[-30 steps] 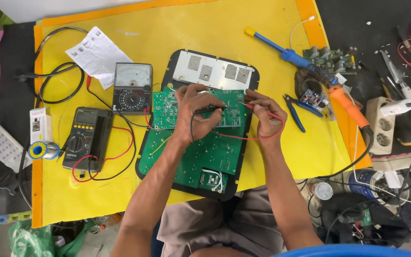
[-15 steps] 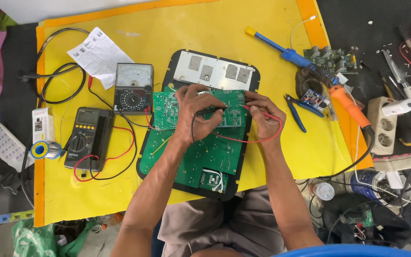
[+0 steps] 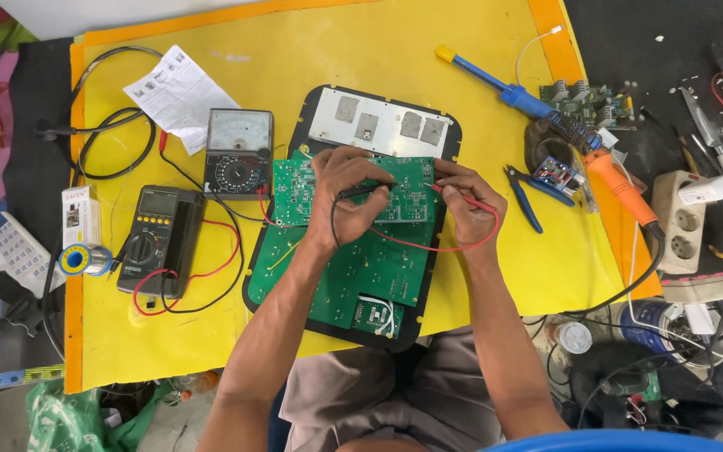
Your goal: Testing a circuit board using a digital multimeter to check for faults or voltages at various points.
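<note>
Large green circuit board (image 3: 353, 268) lies flat at the near centre of the yellow mat (image 3: 428, 100), resting on a dark rounded panel (image 3: 382, 125) whose far end shows grey metal pads. A smaller green board (image 3: 294, 188) sits on top of the large one, at its far edge. Left hand (image 3: 346, 194) is curled over this smaller board, fingers closed around a black probe (image 3: 363, 192) whose tip points toward the right. Right hand (image 3: 472, 208) sits just beside it at the board's right edge, fingers pinched on a red probe (image 3: 462, 197) angled in toward the left; the two probe tips are near each other over the small board, but contact with it cannot be told. A red lead (image 3: 428, 247) loops from the right hand back across the large board; a black lead runs down from the left hand. Left of the boards: an analog meter (image 3: 239, 153) with a pale dial face, and nearer the mat's left edge a black digital multimeter (image 3: 159, 240) with red and black leads coiled about it. A folded paper sheet (image 3: 179, 94) lies beyond the meters. A solder spool (image 3: 75, 259) sits at the mat's left border. Right of the boards: blue-handled cutters (image 3: 525, 197), a blue desoldering pump (image 3: 504, 88), an orange-handled soldering iron (image 3: 621, 188), and a white power strip (image 3: 679, 222) off the mat.
</note>
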